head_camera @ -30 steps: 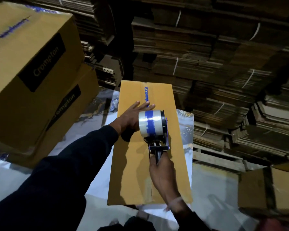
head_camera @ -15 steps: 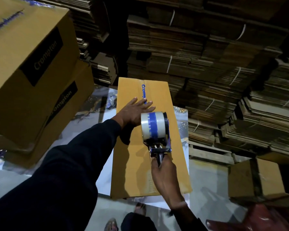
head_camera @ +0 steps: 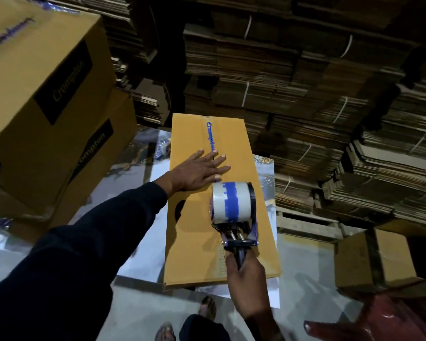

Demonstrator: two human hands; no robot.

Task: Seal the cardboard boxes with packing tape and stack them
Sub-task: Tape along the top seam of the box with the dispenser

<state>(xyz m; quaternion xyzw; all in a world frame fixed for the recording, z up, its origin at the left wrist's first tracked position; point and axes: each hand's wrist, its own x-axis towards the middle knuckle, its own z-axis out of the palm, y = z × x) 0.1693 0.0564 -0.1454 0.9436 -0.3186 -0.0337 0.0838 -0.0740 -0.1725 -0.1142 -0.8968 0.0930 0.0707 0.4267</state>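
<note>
Two stacked boxes [head_camera: 42, 99] stood at the left, cut off by the frame. The long box [head_camera: 194, 232] lay on a white sheet [head_camera: 143, 249], the left hand [head_camera: 198, 172] flat with spread fingers across its seam. The right hand [head_camera: 246, 274] gripped the tape dispenser [head_camera: 233, 212], which hid the seam beneath; its blade was hard to see.

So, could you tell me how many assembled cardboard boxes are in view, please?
4: the box being taped at centre, two stacked at left, upper box on lower box, and one at lower right. More may be hidden beyond the frame.
</note>
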